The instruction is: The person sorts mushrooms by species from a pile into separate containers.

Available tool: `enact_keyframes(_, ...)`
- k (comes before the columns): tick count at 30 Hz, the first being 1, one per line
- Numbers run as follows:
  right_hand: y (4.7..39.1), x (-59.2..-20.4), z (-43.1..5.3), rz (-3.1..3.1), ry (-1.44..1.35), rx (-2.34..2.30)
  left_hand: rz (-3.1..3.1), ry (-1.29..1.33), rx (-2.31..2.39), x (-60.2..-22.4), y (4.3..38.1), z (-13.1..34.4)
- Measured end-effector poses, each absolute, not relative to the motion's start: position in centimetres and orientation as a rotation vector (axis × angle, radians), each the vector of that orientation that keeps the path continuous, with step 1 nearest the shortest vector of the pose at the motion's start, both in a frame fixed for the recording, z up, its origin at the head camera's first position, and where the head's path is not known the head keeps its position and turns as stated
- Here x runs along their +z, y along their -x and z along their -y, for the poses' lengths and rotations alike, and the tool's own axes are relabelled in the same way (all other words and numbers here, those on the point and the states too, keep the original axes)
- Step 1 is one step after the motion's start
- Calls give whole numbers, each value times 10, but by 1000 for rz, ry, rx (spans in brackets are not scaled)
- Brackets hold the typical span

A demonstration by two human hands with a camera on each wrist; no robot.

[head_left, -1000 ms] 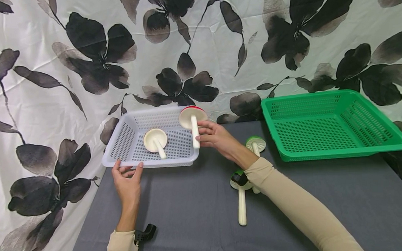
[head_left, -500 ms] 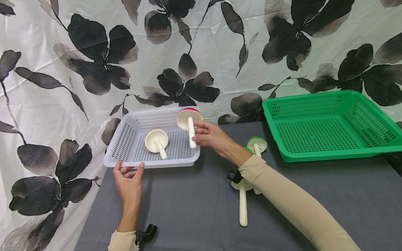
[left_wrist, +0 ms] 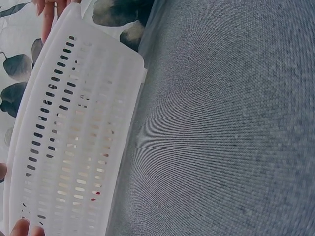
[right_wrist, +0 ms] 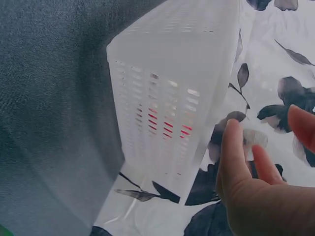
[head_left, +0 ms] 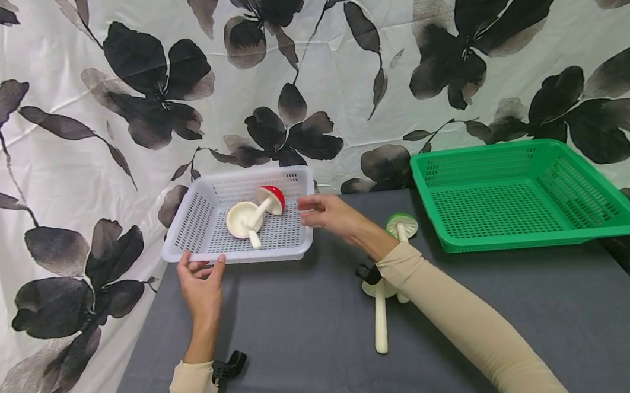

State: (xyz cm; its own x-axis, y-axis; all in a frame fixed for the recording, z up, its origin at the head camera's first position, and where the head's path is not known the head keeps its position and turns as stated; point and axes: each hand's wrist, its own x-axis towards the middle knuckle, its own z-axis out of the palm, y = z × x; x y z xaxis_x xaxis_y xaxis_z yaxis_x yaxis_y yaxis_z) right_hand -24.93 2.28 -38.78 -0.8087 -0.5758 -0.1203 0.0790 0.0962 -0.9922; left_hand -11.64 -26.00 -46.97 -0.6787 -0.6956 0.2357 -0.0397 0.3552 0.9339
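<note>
A white perforated plastic basket (head_left: 237,255) stands at the back left of the table. Inside it lie two toy mushrooms: a red-capped mushroom (head_left: 272,200) and a cream-coloured mushroom (head_left: 243,219) seen from its underside, their stems crossing. My left hand (head_left: 200,282) grips the basket's near rim between thumb and fingers. Over the basket's right rim my right hand (head_left: 330,214) hovers with nothing in it, fingers loosely extended; the right wrist view shows this hand (right_wrist: 261,187) beside the basket, with red showing through the slots.
Green-capped mushrooms lie on the grey table (head_left: 297,338); one mushroom (head_left: 401,226) is behind my right forearm, and another's stem (head_left: 380,324) points toward me. A larger green basket (head_left: 526,240) stands at the back right. Floral cloth (head_left: 350,127) hangs behind the table.
My right hand has let go of the red-capped mushroom, which now lies in the white basket against the cream one. The left hand keeps its hold on the rim.
</note>
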Motion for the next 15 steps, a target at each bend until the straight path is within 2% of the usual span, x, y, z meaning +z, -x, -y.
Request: enact_keyframes(15,250,-398,-38,-1744,396,-1853,1982,-633,-1364,-469,116,258)
